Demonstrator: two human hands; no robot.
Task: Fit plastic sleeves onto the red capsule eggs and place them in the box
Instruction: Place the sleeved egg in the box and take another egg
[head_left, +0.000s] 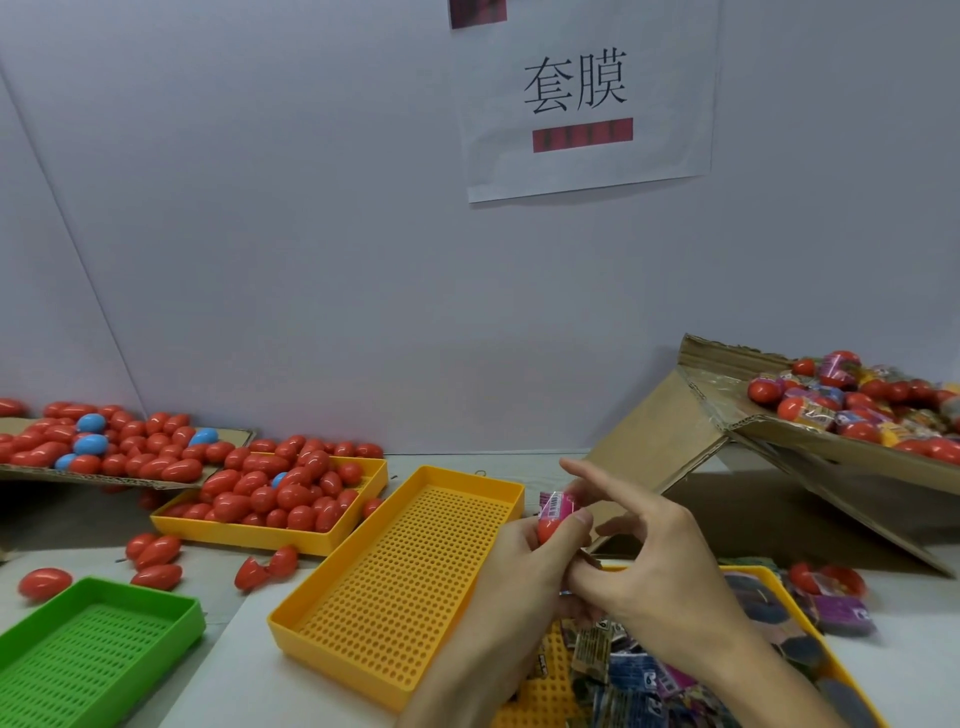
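Observation:
My left hand (524, 561) grips a red capsule egg (548, 527) with a pink printed plastic sleeve (557, 505) partly over its top. My right hand (644, 566) is beside it, index finger stretched out over the sleeve, thumb and lower fingers pinching at the sleeve's lower edge. Both hands hover over the right end of an orange perforated tray (395, 587). A tilted cardboard box (810, 441) at the right holds several sleeved eggs. Loose flat sleeves (639, 670) fill an orange tray under my wrists.
A second orange tray (244, 532) and a cardboard sheet (31, 470) at the left hold many bare red eggs and a few blue ones. A green tray (78, 654) sits at bottom left. Loose eggs (156, 564) lie between them. A paper sign (582, 93) hangs on the back wall.

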